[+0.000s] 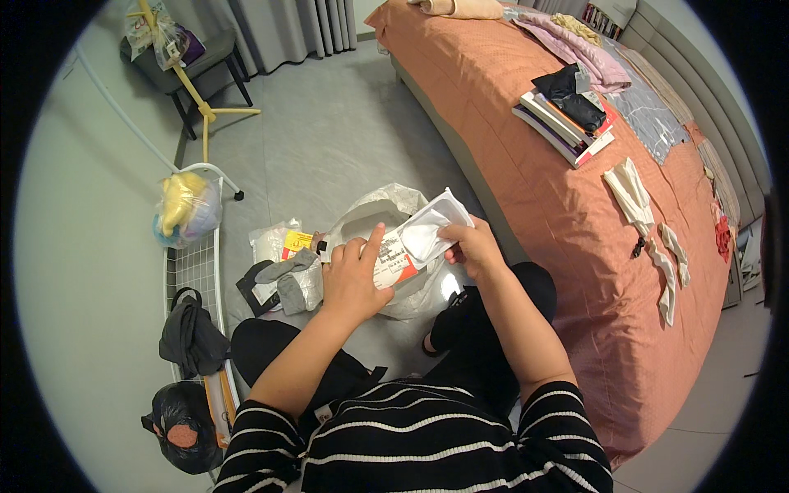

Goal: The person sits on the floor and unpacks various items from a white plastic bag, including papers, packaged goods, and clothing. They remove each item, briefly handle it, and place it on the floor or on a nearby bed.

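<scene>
A flat white package (425, 232) with an orange-red printed panel is held up between my hands. My left hand (355, 281) grips its left end, index finger stretched along the printed side. At the upper right end my right hand (477, 249) pinches the package's white pouch-like part between thumb and fingers. Behind and below it, a large white plastic bag (380, 197) lies wide-mouthed on the floor. Beside my left hand are grey socks (292, 279), a clear plastic packet (271, 241) with a yellow label, and a black item (256, 287).
To the right stands a bed (493, 99) with a stack of books (559, 127), a black pouch (571, 94) and white garments (629, 193). On the left, a white rack (191, 279) bears a bag of soft toys (187, 209) and dark bags. A chair (193, 70) stands far left.
</scene>
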Tool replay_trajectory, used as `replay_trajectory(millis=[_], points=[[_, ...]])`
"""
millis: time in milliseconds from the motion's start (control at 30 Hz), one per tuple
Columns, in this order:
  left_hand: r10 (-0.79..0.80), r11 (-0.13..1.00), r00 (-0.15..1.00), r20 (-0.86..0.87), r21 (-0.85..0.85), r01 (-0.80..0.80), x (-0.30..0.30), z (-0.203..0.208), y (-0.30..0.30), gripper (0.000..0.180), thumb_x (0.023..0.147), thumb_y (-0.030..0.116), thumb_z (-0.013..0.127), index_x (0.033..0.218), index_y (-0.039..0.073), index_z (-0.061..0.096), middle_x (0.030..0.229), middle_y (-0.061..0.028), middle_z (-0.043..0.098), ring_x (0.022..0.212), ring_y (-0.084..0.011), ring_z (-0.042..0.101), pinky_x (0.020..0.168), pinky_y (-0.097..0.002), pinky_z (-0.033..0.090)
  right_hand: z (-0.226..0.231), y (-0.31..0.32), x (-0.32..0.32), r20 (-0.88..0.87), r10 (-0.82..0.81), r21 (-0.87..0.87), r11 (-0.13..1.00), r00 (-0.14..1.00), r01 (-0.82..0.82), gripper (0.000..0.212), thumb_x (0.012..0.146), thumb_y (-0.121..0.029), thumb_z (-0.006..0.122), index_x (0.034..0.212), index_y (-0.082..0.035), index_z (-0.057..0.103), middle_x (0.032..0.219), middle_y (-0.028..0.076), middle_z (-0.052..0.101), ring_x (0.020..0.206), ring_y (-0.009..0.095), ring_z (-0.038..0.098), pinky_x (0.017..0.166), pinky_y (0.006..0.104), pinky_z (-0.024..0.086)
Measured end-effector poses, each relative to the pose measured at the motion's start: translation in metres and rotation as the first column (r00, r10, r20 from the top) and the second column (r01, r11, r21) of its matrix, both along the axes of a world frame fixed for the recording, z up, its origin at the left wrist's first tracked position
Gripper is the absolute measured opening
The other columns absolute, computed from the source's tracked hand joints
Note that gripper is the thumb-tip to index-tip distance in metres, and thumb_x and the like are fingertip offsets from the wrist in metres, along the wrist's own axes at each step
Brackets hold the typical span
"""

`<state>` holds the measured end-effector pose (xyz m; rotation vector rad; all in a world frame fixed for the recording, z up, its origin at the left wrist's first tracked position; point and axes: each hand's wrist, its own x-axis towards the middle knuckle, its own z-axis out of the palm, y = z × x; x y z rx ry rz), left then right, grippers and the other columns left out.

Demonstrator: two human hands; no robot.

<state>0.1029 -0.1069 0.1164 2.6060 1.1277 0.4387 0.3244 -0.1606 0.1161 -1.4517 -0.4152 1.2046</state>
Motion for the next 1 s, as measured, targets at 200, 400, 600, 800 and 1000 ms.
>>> replay_trajectory(millis=[200, 400, 600, 800, 1000], points=[[-0.021, 0.999, 1.0, 0.013, -0.043, 0.022, -0.005, -0.005, 0.003, 0.095, 0.056, 0.024, 0.075, 0.143, 0.021, 0.034, 0.112, -0.0095, 0.05, 0.101, -0.0316, 0.049, 0.079, -0.0475, 0.046, -0.006, -0.006, -0.014, 0.006, -0.049, 0.035, 0.998, 0.999, 0.049, 0.025, 0.075, -0.006, 0.062, 0.097, 0.005, 0.055, 0.073, 0.009, 0.06, 0.044, 0.012, 0.052, 0.04, 0.0248, 0.044], [-0.028, 0.969, 0.999, 0.02, -0.246, 0.033, -0.004, 0.0, 0.006, 0.095, 0.053, 0.026, 0.074, 0.14, 0.016, 0.037, 0.11, -0.0164, 0.055, 0.101, -0.0368, 0.051, 0.088, -0.0421, 0.045, -0.008, -0.006, -0.016, 0.08, -0.029, 0.014, 1.0, 0.996, 0.028, 0.029, 0.075, -0.007, 0.063, 0.1, 0.004, 0.054, 0.073, 0.009, 0.06, 0.044, 0.013, 0.052, 0.039, 0.0259, 0.044], [-0.023, 0.947, 0.999, 0.048, -0.319, 0.037, -0.006, -0.006, 0.002, 0.095, 0.053, 0.029, 0.074, 0.139, 0.013, 0.038, 0.11, -0.018, 0.054, 0.103, -0.0365, 0.052, 0.09, -0.0425, 0.044, -0.013, -0.008, -0.032, 0.736, -0.162, 0.132, 0.987, 0.657, 0.095, 0.067, 0.068, -0.016, 0.078, 0.122, -0.001, 0.041, 0.114, 0.02, 0.049, 0.095, 0.027, 0.057, 0.075, 0.0363, 0.05], [0.009, 0.981, 0.99, 0.139, -0.193, 0.018, -0.003, -0.008, -0.002, 0.091, 0.053, 0.027, 0.074, 0.135, 0.011, 0.041, 0.108, -0.0164, 0.054, 0.101, -0.0352, 0.054, 0.089, -0.043, 0.043, -0.005, -0.016, -0.035, 0.836, -0.009, 0.101, 0.985, 0.549, -0.139, 0.067, 0.058, -0.024, 0.087, 0.115, -0.01, 0.054, 0.136, 0.024, 0.032, 0.126, 0.037, 0.038, 0.098, 0.0405, 0.04], [-0.012, 0.998, 0.979, 0.202, -0.056, 0.024, -0.002, -0.012, -0.009, 0.088, 0.052, 0.025, 0.075, 0.133, 0.011, 0.043, 0.105, -0.0142, 0.055, 0.099, -0.0334, 0.054, 0.085, -0.0435, 0.043, 0.006, -0.013, -0.036, 0.803, 0.108, -0.038, 0.991, 0.585, -0.132, 0.057, 0.059, -0.022, 0.086, 0.107, -0.006, 0.059, 0.131, 0.021, 0.039, 0.115, 0.035, 0.049, 0.093, 0.0395, 0.044]])
